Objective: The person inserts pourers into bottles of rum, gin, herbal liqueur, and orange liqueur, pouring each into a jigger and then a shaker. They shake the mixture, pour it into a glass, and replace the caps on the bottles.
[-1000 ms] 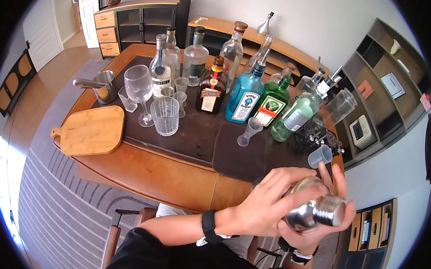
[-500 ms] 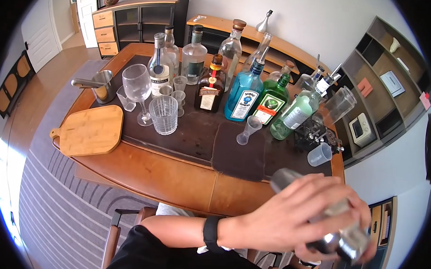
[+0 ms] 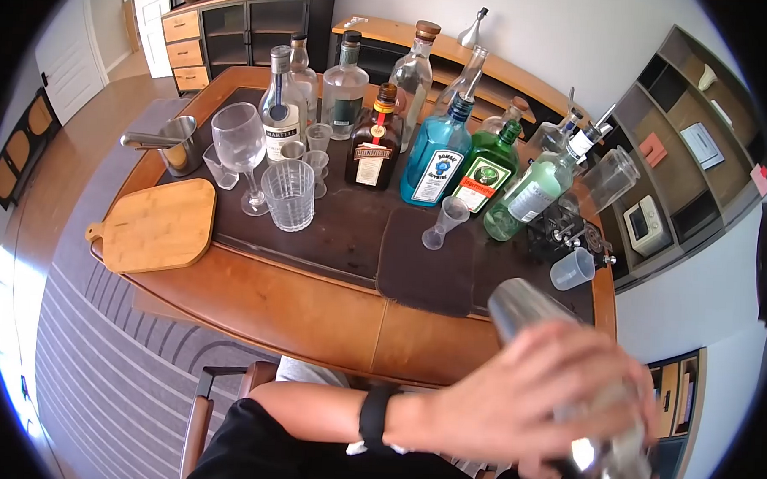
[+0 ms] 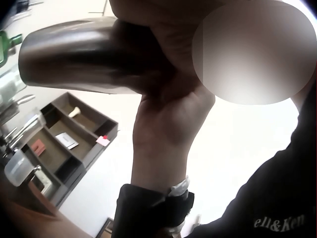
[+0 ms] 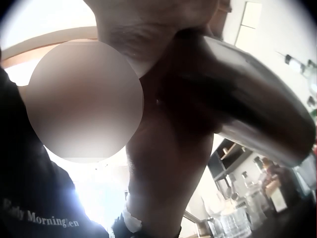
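Note:
A metal cocktail shaker (image 3: 520,308) is held tilted over the table's near right edge. Its wide base points up and left toward the bottles, and its shiny cap end (image 3: 625,472) points down and right. My left hand (image 3: 522,396) lies over the top of the shaker and grips it, blurred in the head view. The right hand (image 4: 173,116) grips the shaker from the other side. In the head view it is mostly hidden behind the left hand and the shaker. The steel body (image 5: 267,104) juts out past both hands in the right wrist view.
Several bottles, including a blue bottle (image 3: 437,157) and a green bottle (image 3: 485,175), stand across the back of the table. A clear jigger (image 3: 445,222) stands on a dark mat (image 3: 424,279). A plastic cup (image 3: 572,269), tumbler (image 3: 289,196), wine glass (image 3: 239,141) and cutting board (image 3: 152,227) surround it.
Both hands have swung the shaker right and down from in front of the mat. Its base now shows toward the table. The left hand has turned over it. The bottles and glasses stay put.

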Motion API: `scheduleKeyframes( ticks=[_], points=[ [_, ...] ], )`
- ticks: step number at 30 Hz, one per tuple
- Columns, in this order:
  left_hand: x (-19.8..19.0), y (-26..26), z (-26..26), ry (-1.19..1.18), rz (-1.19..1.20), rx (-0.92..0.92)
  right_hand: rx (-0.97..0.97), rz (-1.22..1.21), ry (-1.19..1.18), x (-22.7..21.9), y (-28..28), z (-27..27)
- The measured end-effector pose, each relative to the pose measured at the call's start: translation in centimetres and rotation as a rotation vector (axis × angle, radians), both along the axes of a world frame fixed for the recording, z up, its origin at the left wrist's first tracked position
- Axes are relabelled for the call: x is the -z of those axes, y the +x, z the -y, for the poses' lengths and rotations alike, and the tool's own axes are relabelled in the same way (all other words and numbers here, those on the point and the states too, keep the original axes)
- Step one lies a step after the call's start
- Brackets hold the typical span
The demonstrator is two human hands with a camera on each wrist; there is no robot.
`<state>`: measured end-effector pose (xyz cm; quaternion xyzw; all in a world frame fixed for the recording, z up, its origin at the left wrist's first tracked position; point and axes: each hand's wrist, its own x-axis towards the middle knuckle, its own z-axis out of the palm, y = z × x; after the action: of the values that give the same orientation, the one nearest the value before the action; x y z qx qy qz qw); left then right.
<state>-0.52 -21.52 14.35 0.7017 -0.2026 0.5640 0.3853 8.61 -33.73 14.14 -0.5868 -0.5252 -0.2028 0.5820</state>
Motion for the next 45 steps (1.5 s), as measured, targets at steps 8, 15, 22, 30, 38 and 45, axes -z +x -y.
scheduleKeyframes(
  ticks=[8,15,22,30,38,45],
  points=[
    [1.6,1.7,-1.0,-0.334,-0.247,-0.088,0.094,-0.111,0.043,0.3,0.3,-2.4],
    [-1.5,-0.4,-0.4,-0.072,-0.116,0.000,0.046,-0.162,0.022,-0.9,-1.1,-1.7],
    [-0.5,-0.3,0.0,-0.203,-0.140,0.007,0.025,-0.127,0.023,-0.9,-1.3,-1.5],
    [-1.1,0.5,-0.8,-0.300,-0.172,-0.045,0.110,-0.155,-0.030,-0.9,-0.6,-2.7],
    [-1.0,-0.8,1.0,-0.006,0.068,-0.145,0.102,-0.167,0.027,-1.1,-2.1,-2.3],
    [-0.8,-0.3,0.1,-0.256,-0.184,-0.026,0.087,-0.153,0.106,-0.3,-1.2,-2.7]
  ],
)
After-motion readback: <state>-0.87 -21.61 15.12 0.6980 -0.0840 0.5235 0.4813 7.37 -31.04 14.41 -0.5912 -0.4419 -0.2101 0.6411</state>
